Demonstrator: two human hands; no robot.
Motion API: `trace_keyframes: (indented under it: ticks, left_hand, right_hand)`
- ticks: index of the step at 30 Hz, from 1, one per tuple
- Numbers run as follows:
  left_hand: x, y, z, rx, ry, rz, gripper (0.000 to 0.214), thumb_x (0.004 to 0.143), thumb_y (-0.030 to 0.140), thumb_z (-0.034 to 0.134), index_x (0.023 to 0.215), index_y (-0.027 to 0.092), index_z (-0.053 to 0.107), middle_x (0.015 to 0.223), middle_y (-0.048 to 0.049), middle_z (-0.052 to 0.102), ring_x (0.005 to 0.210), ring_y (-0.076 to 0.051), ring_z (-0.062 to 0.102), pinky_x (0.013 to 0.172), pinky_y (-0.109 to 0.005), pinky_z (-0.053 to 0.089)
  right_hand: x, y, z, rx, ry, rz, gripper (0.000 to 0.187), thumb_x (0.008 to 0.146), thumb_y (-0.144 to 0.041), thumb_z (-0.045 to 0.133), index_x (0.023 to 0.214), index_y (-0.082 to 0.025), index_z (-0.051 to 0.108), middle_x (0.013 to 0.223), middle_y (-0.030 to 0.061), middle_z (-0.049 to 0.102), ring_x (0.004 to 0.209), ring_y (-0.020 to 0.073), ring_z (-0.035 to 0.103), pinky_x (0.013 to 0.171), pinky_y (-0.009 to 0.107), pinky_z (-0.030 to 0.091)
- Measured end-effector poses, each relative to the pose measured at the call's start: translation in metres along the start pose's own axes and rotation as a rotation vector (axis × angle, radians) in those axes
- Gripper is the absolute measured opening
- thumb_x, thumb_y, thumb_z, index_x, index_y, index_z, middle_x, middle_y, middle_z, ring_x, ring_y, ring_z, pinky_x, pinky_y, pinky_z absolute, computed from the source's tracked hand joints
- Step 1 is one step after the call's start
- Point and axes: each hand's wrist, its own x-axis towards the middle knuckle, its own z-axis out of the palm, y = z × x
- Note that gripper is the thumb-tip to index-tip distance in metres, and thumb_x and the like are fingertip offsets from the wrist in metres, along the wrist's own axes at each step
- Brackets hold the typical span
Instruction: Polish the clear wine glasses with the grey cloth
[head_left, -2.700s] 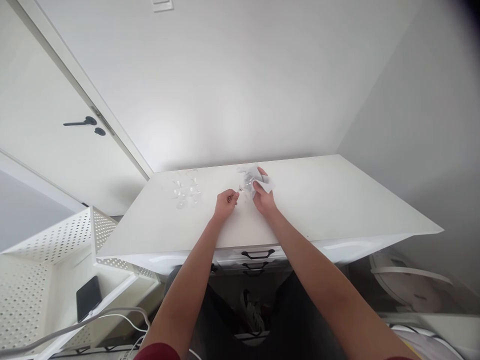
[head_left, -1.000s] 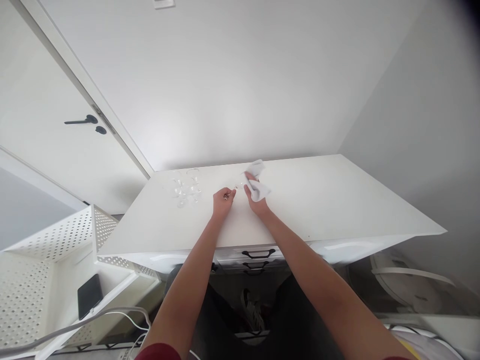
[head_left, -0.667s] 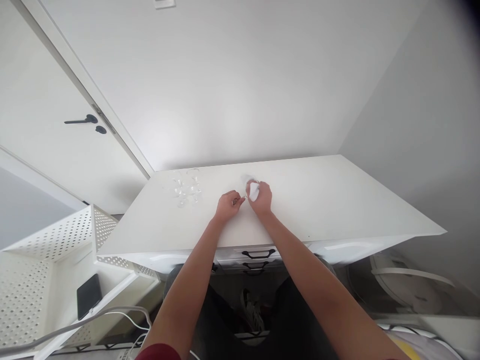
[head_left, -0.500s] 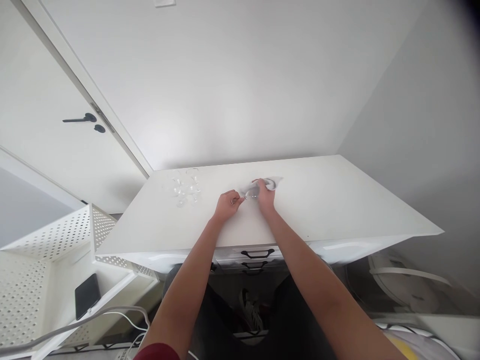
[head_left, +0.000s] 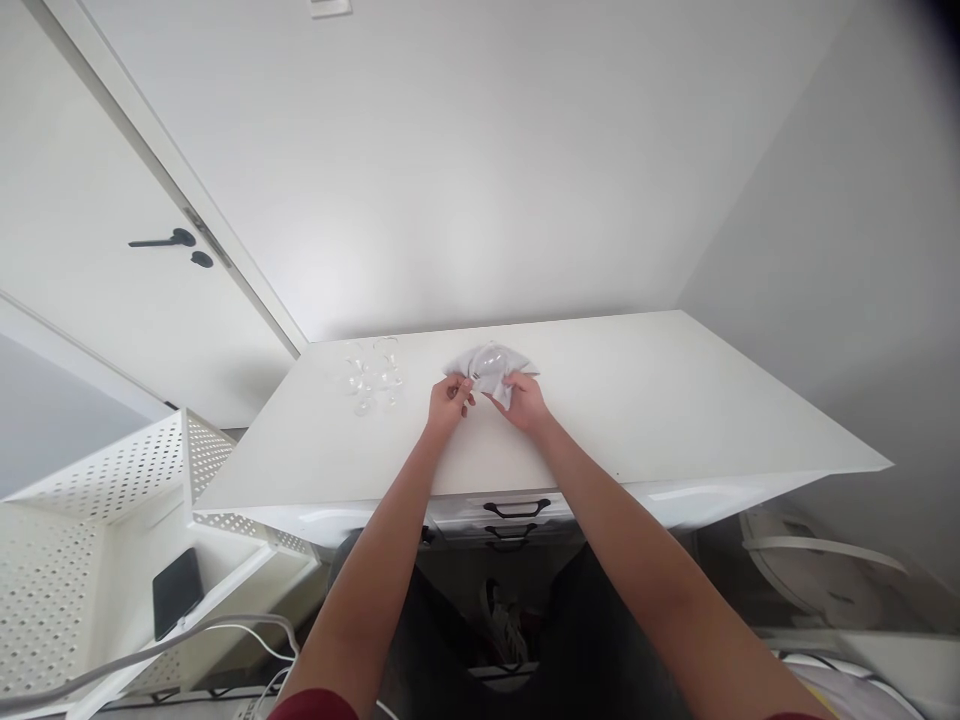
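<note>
A pale grey cloth [head_left: 514, 361] is spread out above the white cabinet top, between my two hands. The bowl of a small clear stemmed glass [head_left: 491, 358] lies tilted against it. My left hand [head_left: 448, 402] is closed, its fingertips pinching the glass near its stem and foot. From the other side my right hand [head_left: 526, 402] grips the near right part of the cloth between thumb and fingers. Several clear stemmed glasses [head_left: 367, 378] stand close together to the left of my left hand; their outlines are faint against the white surface.
The white cabinet top [head_left: 660, 400] backs onto a plain wall, with black-handled drawers [head_left: 517, 508] below its front edge. A dark tablet-like device [head_left: 178, 592] rests on the white shelf unit at lower left, near a grey cable [head_left: 150, 655]. A door handle [head_left: 161, 239] is at far left.
The cloth, bunched in my right hand before, is now spread open under the glass bowl. My right hand has turned and moved slightly nearer me; my left hand has shifted a little left.
</note>
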Motion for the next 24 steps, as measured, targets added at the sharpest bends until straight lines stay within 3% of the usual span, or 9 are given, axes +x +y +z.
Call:
trace_keyframes:
  ticks: [4,8,13,16,21,24]
  left_hand:
    - [0.000,0.003,-0.004,-0.041,0.127,0.028,0.049,0.088,0.064,0.070,0.070,0.020,0.058,0.058,0.0002,0.056,0.048,-0.010,0.049,0.045,-0.027,0.039]
    - [-0.003,0.010,-0.006,-0.145,0.214,0.003,0.046,0.089,0.059,0.072,0.069,0.020,0.057,0.060,0.0010,0.052,0.053,-0.010,0.048,0.050,-0.026,0.040]
    - [-0.002,0.014,-0.005,-0.320,0.168,-0.040,0.044,0.085,0.059,0.075,0.075,0.019,0.060,0.079,-0.0048,0.059,0.070,-0.013,0.059,0.053,-0.026,0.045]
    - [0.001,0.013,-0.006,-0.390,0.146,-0.098,0.044,0.082,0.059,0.078,0.079,0.019,0.062,0.083,-0.0057,0.061,0.070,-0.012,0.059,0.053,-0.024,0.044]
    - [0.001,0.013,-0.007,-0.479,0.073,-0.119,0.043,0.083,0.057,0.079,0.078,0.018,0.063,0.072,-0.0025,0.057,0.063,-0.011,0.055,0.053,-0.023,0.040]
    - [-0.002,0.015,-0.006,-0.470,-0.005,-0.139,0.041,0.084,0.055,0.079,0.076,0.018,0.063,0.065,-0.0012,0.055,0.056,-0.010,0.049,0.050,-0.024,0.035]
  right_hand:
    - [0.006,0.012,0.010,0.098,0.000,0.152,0.038,0.071,-0.042,0.079,0.101,-0.019,0.074,0.095,0.0088,0.078,0.108,0.0345,0.071,0.091,0.049,0.060]
    - [0.009,0.009,0.011,0.187,0.138,0.067,0.042,0.077,-0.044,0.075,0.115,-0.025,0.073,0.118,0.0055,0.077,0.120,0.0290,0.067,0.098,0.043,0.059]
    - [0.007,0.000,0.004,0.193,0.157,0.059,0.060,0.066,-0.022,0.070,0.126,-0.029,0.071,0.116,0.0008,0.076,0.119,0.0266,0.066,0.097,0.038,0.057]
    - [0.007,-0.001,0.003,0.171,0.161,0.071,0.067,0.058,-0.016,0.068,0.124,-0.031,0.071,0.110,-0.0019,0.076,0.111,0.0240,0.067,0.089,0.033,0.057]
    - [0.007,0.000,0.006,0.168,0.211,0.064,0.046,0.059,-0.023,0.073,0.106,-0.023,0.072,0.098,0.0017,0.076,0.099,0.0245,0.069,0.083,0.033,0.055]
    - [0.006,-0.002,0.006,0.153,0.134,0.072,0.036,0.066,-0.031,0.078,0.099,-0.020,0.072,0.095,0.0050,0.077,0.096,0.0269,0.070,0.083,0.036,0.055]
